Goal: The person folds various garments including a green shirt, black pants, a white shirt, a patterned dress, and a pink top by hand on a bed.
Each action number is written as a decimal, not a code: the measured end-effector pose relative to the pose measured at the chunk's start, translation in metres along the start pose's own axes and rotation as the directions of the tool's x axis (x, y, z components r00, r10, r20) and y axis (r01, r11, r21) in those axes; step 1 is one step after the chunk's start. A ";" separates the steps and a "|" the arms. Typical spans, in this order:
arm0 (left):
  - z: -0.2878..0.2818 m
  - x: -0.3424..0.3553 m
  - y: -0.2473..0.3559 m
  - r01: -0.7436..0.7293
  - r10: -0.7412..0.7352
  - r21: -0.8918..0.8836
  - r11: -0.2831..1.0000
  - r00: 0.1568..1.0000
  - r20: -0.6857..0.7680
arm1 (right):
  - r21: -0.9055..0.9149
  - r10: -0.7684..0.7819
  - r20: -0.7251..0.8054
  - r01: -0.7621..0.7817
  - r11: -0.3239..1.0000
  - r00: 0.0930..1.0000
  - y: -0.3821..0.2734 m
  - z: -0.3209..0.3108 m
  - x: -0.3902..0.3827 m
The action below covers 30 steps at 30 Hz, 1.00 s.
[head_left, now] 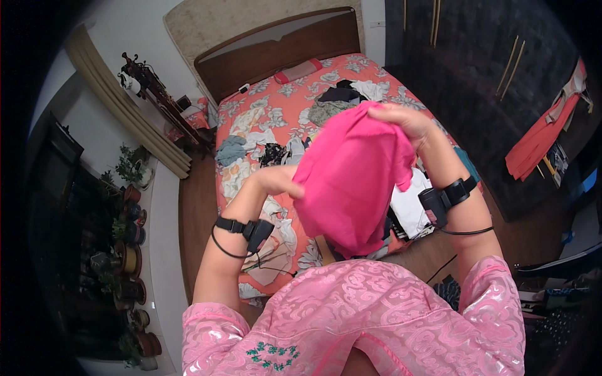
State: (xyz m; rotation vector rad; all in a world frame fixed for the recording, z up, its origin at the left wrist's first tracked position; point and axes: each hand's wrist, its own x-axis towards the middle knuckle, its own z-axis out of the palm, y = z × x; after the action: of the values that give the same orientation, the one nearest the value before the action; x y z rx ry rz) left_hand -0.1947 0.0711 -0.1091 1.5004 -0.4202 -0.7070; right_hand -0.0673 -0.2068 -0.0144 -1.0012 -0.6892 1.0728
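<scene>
A bright pink cloth garment (351,178) hangs bunched between my hands, held up over the near part of the bed (276,116). My right hand (406,123) grips its upper right edge, thumb and fingers closed on the fabric. On the other side, my left hand (279,182) holds its left edge, with the fingertips partly hidden behind the cloth. What kind of garment it is does not show, since it is folded over itself. Each forearm wears a black strapped device, the left one (256,235) and the right one (446,199).
Piles of clothes lie on the flowered coral bedspread, among them dark garments (342,94), a grey-blue one (231,151) and a white one (411,210). Potted plants (132,194) line the left ledge. A coat stand (157,94) is near the curtain; dark wardrobes (467,69) stand right.
</scene>
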 end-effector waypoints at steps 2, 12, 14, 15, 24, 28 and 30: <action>0.001 -0.015 -0.012 0.064 -0.066 0.138 0.988 0.998 0.007 | 0.044 -0.068 -0.091 0.072 0.996 0.994 -0.011 -0.009 -0.006; -0.055 -0.054 -0.015 0.500 -0.094 0.506 0.703 0.770 -0.631 | -0.439 0.006 -0.066 -0.034 0.898 0.998 -0.041 -0.027 -0.035; -0.060 -0.055 -0.010 0.614 -0.065 0.581 0.534 0.716 -0.696 | -0.542 0.103 -0.052 -0.115 0.833 0.993 -0.040 -0.024 -0.035; -0.064 -0.056 -0.013 0.708 0.074 0.573 0.412 0.601 -0.796 | -0.603 0.117 -0.041 -0.118 0.789 0.992 -0.039 -0.018 -0.037; -0.071 -0.013 -0.011 -0.178 -0.042 -0.086 0.980 0.241 -0.970 | -0.873 -0.016 -0.168 -0.141 0.467 0.986 -0.019 0.005 -0.046; -0.098 -0.002 -0.033 -0.787 0.056 0.103 0.608 -0.088 -0.995 | -0.981 -0.481 -0.162 -0.194 -0.019 0.862 -0.003 0.009 -0.036; -0.098 0.000 -0.026 -0.775 0.128 0.219 0.592 -0.178 -0.976 | -0.969 -0.641 -0.186 -0.247 -0.005 0.744 -0.004 0.007 -0.034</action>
State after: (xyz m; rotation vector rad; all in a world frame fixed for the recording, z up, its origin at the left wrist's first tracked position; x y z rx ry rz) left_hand -0.1348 0.1464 -0.1402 0.7978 0.3247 0.9911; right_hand -0.0834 -0.2371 -0.0076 -2.2939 -0.9939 -0.4358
